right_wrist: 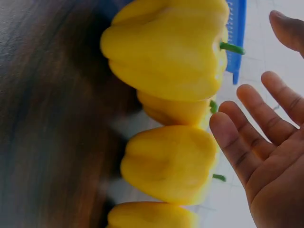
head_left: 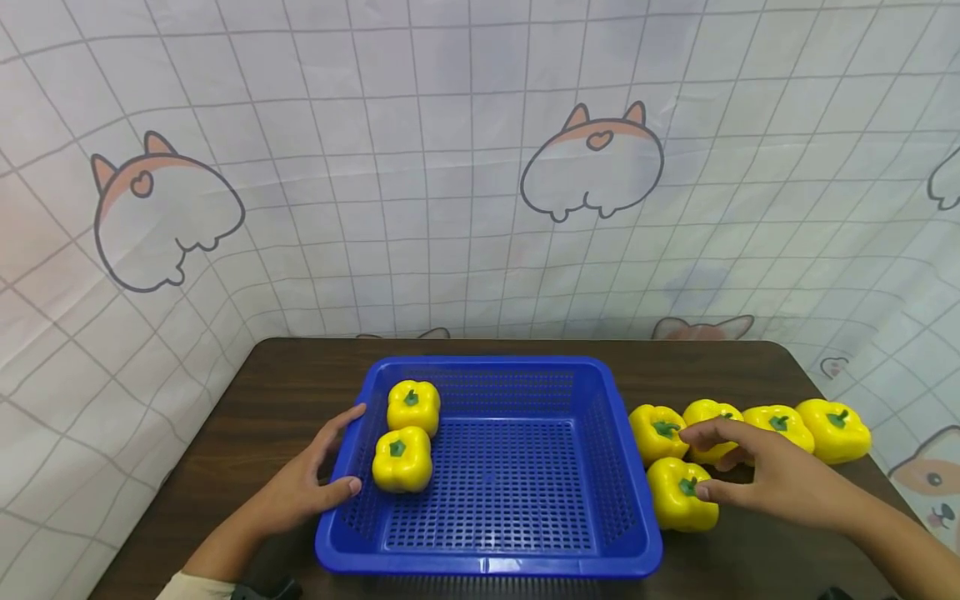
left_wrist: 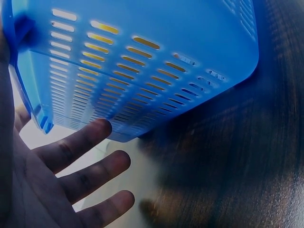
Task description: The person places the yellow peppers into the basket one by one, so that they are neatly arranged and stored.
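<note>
A blue plastic basket [head_left: 487, 563] with slotted walls stands on the dark table. Inside it, along the left wall, sit two yellow bell peppers, a rear one [head_left: 414, 408] and a front one [head_left: 402, 461]. My left hand [head_left: 307, 483] rests at the basket's left rim, thumb and fingertips on the edge; in the left wrist view its other fingers spread beside the slotted wall. Over the peppers right of the basket hovers my right hand [head_left: 772, 475], fingers loosely bent and apart. Nearest its thumb is a front yellow bell pepper [head_left: 678, 500], with nothing gripped.
Behind that pepper, several more yellow bell peppers [head_left: 832, 432] stand in a row to the right, partly covered by the right hand. The wood-grain table [head_left: 300, 375] ends at a patterned cloth [head_left: 465, 250] hanging behind and at both sides.
</note>
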A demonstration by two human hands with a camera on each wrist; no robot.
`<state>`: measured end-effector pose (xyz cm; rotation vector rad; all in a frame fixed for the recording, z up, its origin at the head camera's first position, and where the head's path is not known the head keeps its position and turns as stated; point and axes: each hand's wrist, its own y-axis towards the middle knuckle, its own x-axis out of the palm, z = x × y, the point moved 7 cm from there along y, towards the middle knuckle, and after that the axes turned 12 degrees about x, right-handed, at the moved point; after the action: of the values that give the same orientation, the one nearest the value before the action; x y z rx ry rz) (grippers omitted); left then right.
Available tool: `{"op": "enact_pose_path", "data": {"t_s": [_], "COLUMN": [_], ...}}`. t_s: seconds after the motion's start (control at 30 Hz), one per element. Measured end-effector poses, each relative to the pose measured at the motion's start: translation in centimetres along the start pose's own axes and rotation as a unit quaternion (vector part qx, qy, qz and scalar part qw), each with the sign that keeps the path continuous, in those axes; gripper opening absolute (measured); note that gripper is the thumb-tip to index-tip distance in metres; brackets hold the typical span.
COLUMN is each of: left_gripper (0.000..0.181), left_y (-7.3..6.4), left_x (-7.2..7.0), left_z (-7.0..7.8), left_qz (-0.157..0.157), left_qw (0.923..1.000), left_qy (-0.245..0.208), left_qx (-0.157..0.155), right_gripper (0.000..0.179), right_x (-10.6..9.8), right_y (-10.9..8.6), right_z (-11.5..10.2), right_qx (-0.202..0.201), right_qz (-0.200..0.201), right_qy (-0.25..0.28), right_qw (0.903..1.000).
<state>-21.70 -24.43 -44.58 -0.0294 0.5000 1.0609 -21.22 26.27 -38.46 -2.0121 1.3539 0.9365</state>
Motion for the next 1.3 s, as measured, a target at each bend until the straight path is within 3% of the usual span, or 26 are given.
{"op": "enact_pose_path", "data": {"t_s": [0.27,0.5,0.7,1.03,1.3], "left_gripper": [0.08,0.08,0.08,0.08,0.08], "left_y": [0.0,-0.1,0.0,-0.1,-0.1], "left_x": [0.0,-0.1,0.0,0.2,0.2], "left_z": [0.0,-0.1,0.1,0.0,-0.1], "left_qz": [0.001,0.003,0.001,-0.003,-0.001], "left_qw": [1.0,0.9999,1.0,0.9997,0.9998], "left_qy": [0.006,0.014,0.005,-0.021,-0.017], "left_qx": [-0.001,-0.008,0.001,0.008,0.008], "right_gripper": [0.055,0.054,0.054,0.052,0.051], "right_x": [1.1,1.6,1.9,1.8,-0.1], "right_y": [-0.5,-0.5,-0.4,-0.6,-1.0], "right_z": [1.2,1.7,2.4,2.2,1.3], "right_qx": [0.003,-0.017,-0.005,-0.009,-0.008], "right_qz": [-0.037,0.008,0.014,0.019,0.024], "right_qy": [0.007,-0.03,-0.051,-0.048,-0.024], "right_qw": [0.9993,0.9994,0.9986,0.9986,0.9994]}}
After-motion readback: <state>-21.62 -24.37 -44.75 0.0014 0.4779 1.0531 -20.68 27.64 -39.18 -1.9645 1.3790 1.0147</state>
